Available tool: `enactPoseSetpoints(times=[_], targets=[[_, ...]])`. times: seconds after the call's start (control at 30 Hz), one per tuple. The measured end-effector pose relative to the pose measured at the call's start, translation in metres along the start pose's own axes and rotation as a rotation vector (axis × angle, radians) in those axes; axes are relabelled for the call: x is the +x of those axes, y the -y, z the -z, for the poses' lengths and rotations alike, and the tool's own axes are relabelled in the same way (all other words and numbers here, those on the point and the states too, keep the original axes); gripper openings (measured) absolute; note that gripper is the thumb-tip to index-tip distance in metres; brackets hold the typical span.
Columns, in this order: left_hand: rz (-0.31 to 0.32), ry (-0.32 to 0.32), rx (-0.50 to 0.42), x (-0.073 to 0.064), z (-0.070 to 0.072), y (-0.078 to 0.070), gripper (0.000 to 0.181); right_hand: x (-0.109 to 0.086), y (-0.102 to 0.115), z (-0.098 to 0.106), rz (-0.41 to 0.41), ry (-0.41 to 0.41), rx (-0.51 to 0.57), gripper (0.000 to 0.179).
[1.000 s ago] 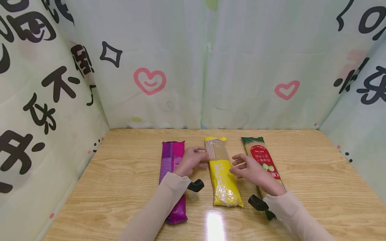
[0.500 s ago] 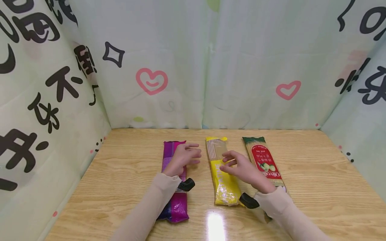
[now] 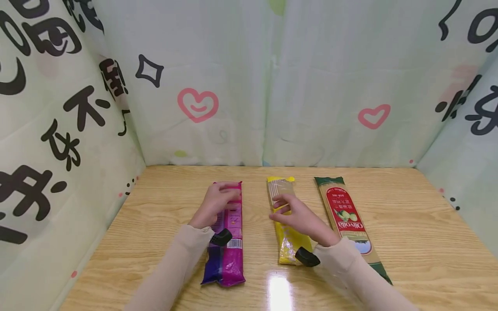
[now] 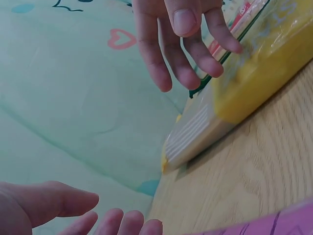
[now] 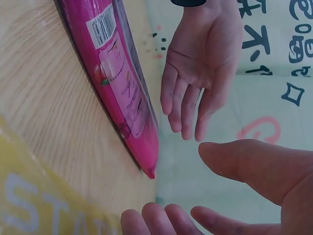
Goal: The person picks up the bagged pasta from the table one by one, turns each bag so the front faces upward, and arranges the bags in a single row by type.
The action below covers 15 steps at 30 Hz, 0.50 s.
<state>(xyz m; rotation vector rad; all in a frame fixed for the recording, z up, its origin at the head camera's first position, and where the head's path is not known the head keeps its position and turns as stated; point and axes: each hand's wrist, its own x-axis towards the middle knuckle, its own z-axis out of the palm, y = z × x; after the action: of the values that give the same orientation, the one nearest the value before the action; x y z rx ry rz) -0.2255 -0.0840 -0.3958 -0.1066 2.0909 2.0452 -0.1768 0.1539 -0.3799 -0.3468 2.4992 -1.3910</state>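
Observation:
Three long packets lie on the wooden table, apart from one another. My left hand [image 3: 214,203], fingers relaxed and empty, hovers over the upper part of the purple-and-pink packet [image 3: 233,263], which stands leftmost. Over the middle of the yellow packet [image 3: 285,242] is my right hand [image 3: 302,219], thumb and fingers apart with nothing between them; it hides part of the label. The left wrist view shows a gap between the right hand's fingers [image 4: 183,78] and the yellow packet. To the right lies a pasta packet [image 3: 344,209] with a red label and green ends, its lower part partly behind the right sleeve.
The wooden tabletop [image 3: 171,190] ends at a pale green curtain [image 3: 241,142] printed with hearts and black characters, which also encloses both sides. A black wrist camera [image 3: 221,237] sits on the left wrist and another camera [image 3: 307,257] on the right.
Both hands have moved left: the left from beside the yellow packet to over the purple one, the right from between the yellow and red-labelled packets to over the yellow one. The packets stay put.

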Motion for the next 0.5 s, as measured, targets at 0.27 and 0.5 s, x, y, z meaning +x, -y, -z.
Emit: enactPoseSetpoints(times=[0.27, 0.5], targets=[[-0.001, 0.014, -0.037, -0.002, 0.021, 0.004, 0.040, 0.010, 0.001, -0.014, 0.024, 0.019, 0.025, 0.052], [-0.006, -0.020, 0.016, -0.004, 0.040, 0.009, 0.040, 0.015, 0.004, -0.024, -0.001, 0.047, 0.034, 0.052]])
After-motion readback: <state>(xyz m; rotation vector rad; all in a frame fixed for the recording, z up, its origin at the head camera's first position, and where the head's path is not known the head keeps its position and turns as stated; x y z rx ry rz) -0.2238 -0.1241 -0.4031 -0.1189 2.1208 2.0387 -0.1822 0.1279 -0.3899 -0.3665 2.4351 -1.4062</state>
